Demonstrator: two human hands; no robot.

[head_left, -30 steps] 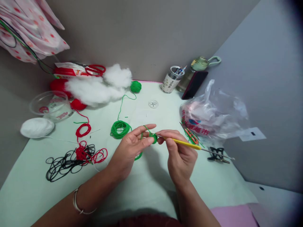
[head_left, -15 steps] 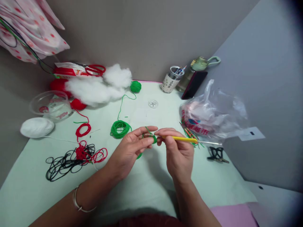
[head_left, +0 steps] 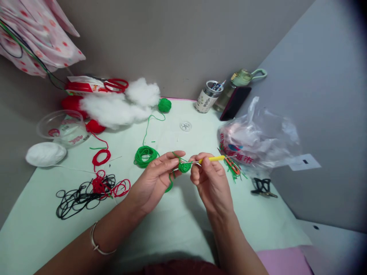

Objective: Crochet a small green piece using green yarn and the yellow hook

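Crochet in hand, mid-stitch by the look of it: your left hand (head_left: pixel 153 179) pinches a small green crocheted piece (head_left: pixel 185 167) between thumb and fingertips, just left of frame centre, with green yarn looped over the forefinger. Your right hand (head_left: pixel 210 179) is clenched around a yellow-handled crochet hook (head_left: pixel 212 159), its metal tip pointing left into the piece

Judgement: you are working a round on the little green disc; the next move calls for catching the strand with the hook tip and drawing it through, with steady tension from the left forefinger. Whether the hook already holds a loop is too small to tell

Yarn trail: the strand runs up-left to a loose green coil (head_left: pixel 145 156) on the pale green table (head_left: pixel 177 229), then on to a green yarn ball (head_left: pixel 164 105) near the wall

Around:
- Black and red cord tangle (head_left: pixel 91 191), lower left, apart from your hands
- White stuffing (head_left: pixel 117 105) and red scissors (head_left: pixel 114 84), upper left
- Clear plastic bowl (head_left: pixel 61 128) and a white yarn ball (head_left: pixel 46 154), far left
- Plastic bag (head_left: pixel 258 139) at right, with green and orange scraps (head_left: pixel 233 168) just beside the hook's handle end
- Black hair clip (head_left: pixel 262 186), lower right
- Jar of pens (head_left: pixel 208 97) and a bottle (head_left: pixel 241 80), upper right

In the way: nothing blocks the hook; the scraps by the handle could snag if your right hand swings out
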